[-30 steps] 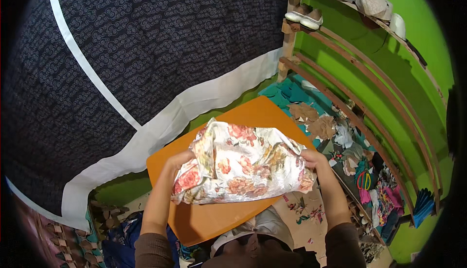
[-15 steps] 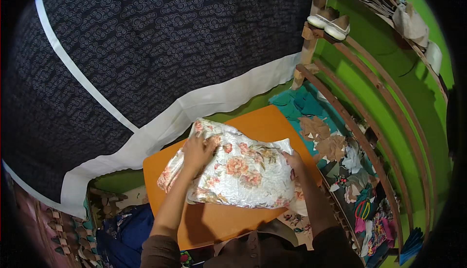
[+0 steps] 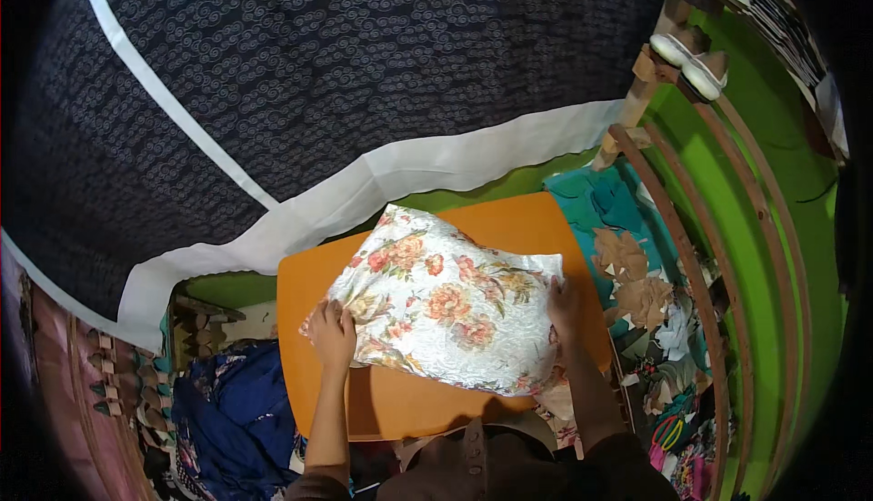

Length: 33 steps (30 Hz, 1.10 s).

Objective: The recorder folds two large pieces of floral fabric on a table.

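At lower centre-left, our left hand [image 3: 333,335] presses flat on the floral cloth [image 3: 446,310], pinning its corner without any closed grip. The cloth lies spread on the orange surface [image 3: 314,274]. Our right hand [image 3: 564,305], fingers flat, holds down its right edge.

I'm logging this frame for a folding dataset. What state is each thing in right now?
Floral cloth: folded, lying flat on the board.
Orange board: partly covered by the cloth.
Left hand: flat on the cloth's left edge.
Right hand: pressing the cloth's right edge.
Dark patterned fabric: hanging behind, white border showing.
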Tool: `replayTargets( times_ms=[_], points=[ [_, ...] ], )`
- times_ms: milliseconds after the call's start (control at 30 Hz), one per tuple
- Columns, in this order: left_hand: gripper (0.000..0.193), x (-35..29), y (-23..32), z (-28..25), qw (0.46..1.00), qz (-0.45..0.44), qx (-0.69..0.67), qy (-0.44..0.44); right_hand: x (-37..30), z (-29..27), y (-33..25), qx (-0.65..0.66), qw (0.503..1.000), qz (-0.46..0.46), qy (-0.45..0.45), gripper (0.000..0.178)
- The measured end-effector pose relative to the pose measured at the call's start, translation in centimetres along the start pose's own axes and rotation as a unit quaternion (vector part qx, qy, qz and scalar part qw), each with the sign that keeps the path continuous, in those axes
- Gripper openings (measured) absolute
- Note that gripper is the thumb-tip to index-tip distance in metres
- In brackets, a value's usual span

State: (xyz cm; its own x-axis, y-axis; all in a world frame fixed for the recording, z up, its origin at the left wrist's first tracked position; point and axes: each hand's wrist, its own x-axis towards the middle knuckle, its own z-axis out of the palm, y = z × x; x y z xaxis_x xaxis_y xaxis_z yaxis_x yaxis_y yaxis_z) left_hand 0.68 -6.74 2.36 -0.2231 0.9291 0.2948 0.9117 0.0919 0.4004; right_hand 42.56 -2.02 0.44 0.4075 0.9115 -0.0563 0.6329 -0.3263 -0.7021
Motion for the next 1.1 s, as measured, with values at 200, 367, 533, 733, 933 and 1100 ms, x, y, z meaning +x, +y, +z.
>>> replayTargets(
  times_ms=[200, 367, 533, 733, 933, 1100],
  points=[
    [0.038, -5.3, -0.7, -0.8, 0.999, -0.019, -0.027, 0.008, -3.5, -0.9, -3.4, -0.208, 0.954, -0.146, 0.157, 0.05],
    [0.048, -8.1, -2.1, -1.9, 0.996, -0.037, -0.031, 0.078, -10.8, 0.7, -8.1, -0.192, 0.931, -0.307, -0.034, 0.072],
    [0.058, -10.3, -3.2, -1.3, 0.99, -0.064, -0.1, -0.078, -17.7, 2.6, -10.5, -0.189, 0.862, -0.436, -0.178, 0.071],
    [0.044, -6.3, -2.9, 0.5, 0.969, -0.025, -0.208, -0.127, -16.5, 5.7, -10.4, -0.255, 0.863, -0.434, -0.04, 0.05],
    [0.013, -3.6, -2.7, -2.2, 0.97, 0.138, -0.145, -0.137, -17.1, 4.6, -8.6, -0.279, 0.853, -0.438, -0.057, 0.055],
    [0.012, -1.1, -4.1, -5.3, 0.939, 0.33, -0.048, -0.082, -15.5, 2.6, -8.2, -0.298, 0.819, -0.486, -0.067, 0.058]
  ],
)
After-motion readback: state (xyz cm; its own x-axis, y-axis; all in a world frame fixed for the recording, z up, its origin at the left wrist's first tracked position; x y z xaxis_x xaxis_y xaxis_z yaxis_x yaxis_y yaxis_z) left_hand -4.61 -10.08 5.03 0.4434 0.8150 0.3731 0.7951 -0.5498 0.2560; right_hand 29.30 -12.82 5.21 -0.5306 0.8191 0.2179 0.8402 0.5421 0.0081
